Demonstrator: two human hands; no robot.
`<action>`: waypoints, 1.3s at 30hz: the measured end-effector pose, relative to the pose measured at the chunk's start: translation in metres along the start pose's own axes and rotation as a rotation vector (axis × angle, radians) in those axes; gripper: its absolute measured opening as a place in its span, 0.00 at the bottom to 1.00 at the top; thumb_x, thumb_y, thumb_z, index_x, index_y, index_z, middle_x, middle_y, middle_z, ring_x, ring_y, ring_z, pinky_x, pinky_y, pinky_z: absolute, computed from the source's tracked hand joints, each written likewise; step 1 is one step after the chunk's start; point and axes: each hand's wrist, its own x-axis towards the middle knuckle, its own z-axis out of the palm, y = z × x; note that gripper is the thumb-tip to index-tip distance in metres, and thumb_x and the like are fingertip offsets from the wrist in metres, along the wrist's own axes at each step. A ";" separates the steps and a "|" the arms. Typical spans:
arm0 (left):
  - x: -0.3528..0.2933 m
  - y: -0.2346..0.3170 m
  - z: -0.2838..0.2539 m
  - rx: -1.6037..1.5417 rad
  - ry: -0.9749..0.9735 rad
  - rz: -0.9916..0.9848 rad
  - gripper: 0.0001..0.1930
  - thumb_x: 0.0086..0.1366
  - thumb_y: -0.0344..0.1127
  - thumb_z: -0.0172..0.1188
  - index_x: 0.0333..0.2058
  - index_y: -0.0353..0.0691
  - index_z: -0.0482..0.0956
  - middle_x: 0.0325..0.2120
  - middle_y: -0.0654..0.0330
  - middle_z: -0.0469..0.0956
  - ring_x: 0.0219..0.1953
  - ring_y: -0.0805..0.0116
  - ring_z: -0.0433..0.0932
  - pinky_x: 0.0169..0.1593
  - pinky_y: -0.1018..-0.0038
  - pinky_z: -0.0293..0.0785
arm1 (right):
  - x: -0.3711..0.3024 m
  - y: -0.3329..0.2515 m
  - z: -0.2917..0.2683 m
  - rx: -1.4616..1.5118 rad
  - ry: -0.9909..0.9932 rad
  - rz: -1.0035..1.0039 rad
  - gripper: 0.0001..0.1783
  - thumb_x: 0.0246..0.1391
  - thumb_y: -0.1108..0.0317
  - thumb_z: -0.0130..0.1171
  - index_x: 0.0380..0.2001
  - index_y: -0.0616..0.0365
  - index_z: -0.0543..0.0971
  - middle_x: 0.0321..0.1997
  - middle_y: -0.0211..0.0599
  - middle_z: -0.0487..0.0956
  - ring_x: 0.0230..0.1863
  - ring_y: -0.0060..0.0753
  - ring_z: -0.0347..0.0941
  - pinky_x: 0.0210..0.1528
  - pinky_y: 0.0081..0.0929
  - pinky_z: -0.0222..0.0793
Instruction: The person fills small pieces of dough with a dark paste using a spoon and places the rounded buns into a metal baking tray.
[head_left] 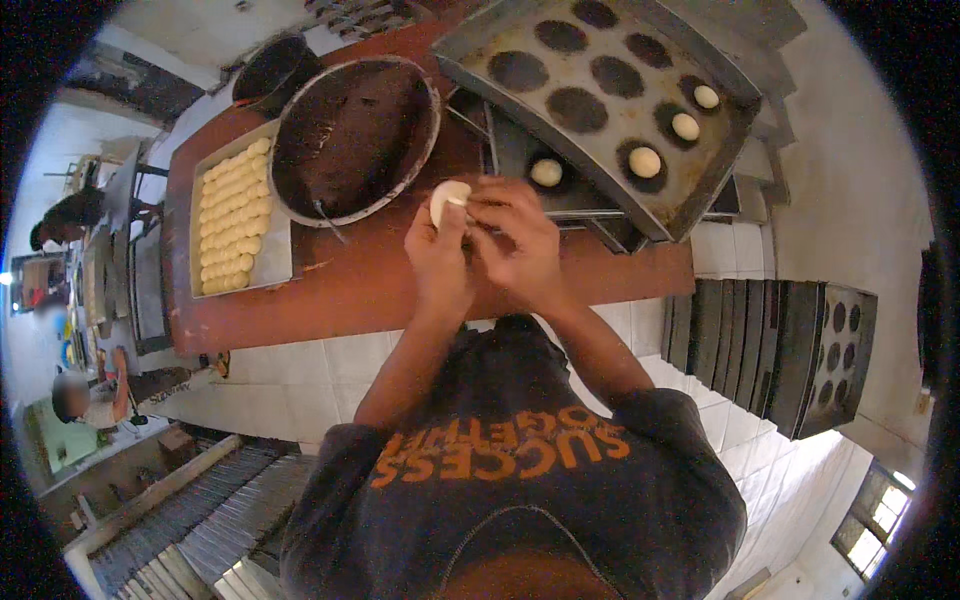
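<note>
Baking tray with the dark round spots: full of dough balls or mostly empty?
Mostly empty. The baking tray holds three dough balls along its right side; the other spots are bare.

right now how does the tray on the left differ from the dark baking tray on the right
The left tray is packed with pale dough pieces in close rows; the dark baking tray holds only three dough balls, each on a round dark spot, with most spots bare. The left tray lies flat on the table; the dark one sits tilted on other trays. Both are rectangular metal trays holding pale dough.
</note>
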 end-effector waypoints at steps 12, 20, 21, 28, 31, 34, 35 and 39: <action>-0.002 0.048 -0.030 -0.238 -0.170 -0.011 0.15 0.56 0.26 0.54 0.43 0.33 0.68 0.34 0.60 0.73 0.36 0.74 0.72 0.39 0.80 0.69 | 0.011 -0.031 0.042 0.026 0.019 -0.027 0.07 0.32 0.75 0.60 0.22 0.57 0.76 0.31 0.37 0.75 0.35 0.39 0.69 0.40 0.31 0.64; 0.005 0.071 -0.081 -0.089 -0.183 -0.113 0.15 0.58 0.31 0.54 0.43 0.34 0.68 0.34 0.60 0.73 0.36 0.73 0.73 0.38 0.79 0.70 | 0.020 -0.073 0.084 -0.056 -0.137 0.004 0.16 0.31 0.78 0.59 0.30 0.56 0.73 0.31 0.38 0.73 0.38 0.43 0.67 0.41 0.33 0.64; 0.007 0.072 -0.086 -0.077 -0.201 -0.101 0.15 0.58 0.32 0.55 0.43 0.34 0.68 0.34 0.60 0.73 0.37 0.73 0.73 0.38 0.79 0.70 | 0.019 -0.071 0.085 -0.088 -0.178 -0.027 0.17 0.30 0.78 0.59 0.30 0.56 0.73 0.31 0.37 0.73 0.37 0.42 0.67 0.40 0.32 0.65; 0.024 0.082 -0.124 -0.553 -0.285 -0.271 0.19 0.57 0.33 0.57 0.47 0.34 0.67 0.37 0.61 0.72 0.39 0.72 0.71 0.42 0.78 0.69 | 0.013 -0.081 0.118 -0.284 -0.143 -0.167 0.15 0.29 0.77 0.62 0.28 0.57 0.76 0.33 0.37 0.75 0.37 0.40 0.69 0.38 0.29 0.67; 0.022 0.075 -0.127 -0.265 -0.212 -0.079 0.20 0.59 0.38 0.55 0.47 0.34 0.67 0.38 0.61 0.72 0.39 0.73 0.71 0.44 0.77 0.68 | 0.006 -0.087 0.131 -0.384 -0.136 -0.192 0.14 0.29 0.77 0.62 0.28 0.58 0.77 0.33 0.36 0.75 0.37 0.40 0.69 0.41 0.30 0.66; 0.019 0.074 -0.129 -0.273 -0.204 -0.073 0.17 0.57 0.31 0.56 0.45 0.33 0.68 0.35 0.63 0.72 0.36 0.77 0.70 0.41 0.81 0.67 | -0.006 -0.080 0.132 -0.327 -0.117 -0.137 0.14 0.30 0.77 0.62 0.27 0.57 0.77 0.34 0.35 0.74 0.39 0.41 0.68 0.43 0.32 0.65; 0.018 0.075 -0.129 -0.274 -0.212 -0.132 0.16 0.57 0.30 0.56 0.45 0.33 0.69 0.35 0.63 0.72 0.36 0.77 0.70 0.41 0.82 0.67 | -0.010 -0.078 0.130 -0.290 -0.107 -0.110 0.14 0.30 0.77 0.62 0.27 0.57 0.77 0.35 0.35 0.74 0.40 0.41 0.68 0.44 0.32 0.64; 0.017 0.071 -0.138 -0.303 -0.236 -0.328 0.15 0.56 0.29 0.57 0.43 0.34 0.70 0.34 0.63 0.72 0.35 0.77 0.71 0.40 0.82 0.68 | -0.018 -0.083 0.120 -0.293 -0.169 0.011 0.14 0.29 0.77 0.63 0.26 0.56 0.77 0.33 0.35 0.74 0.38 0.41 0.68 0.42 0.33 0.65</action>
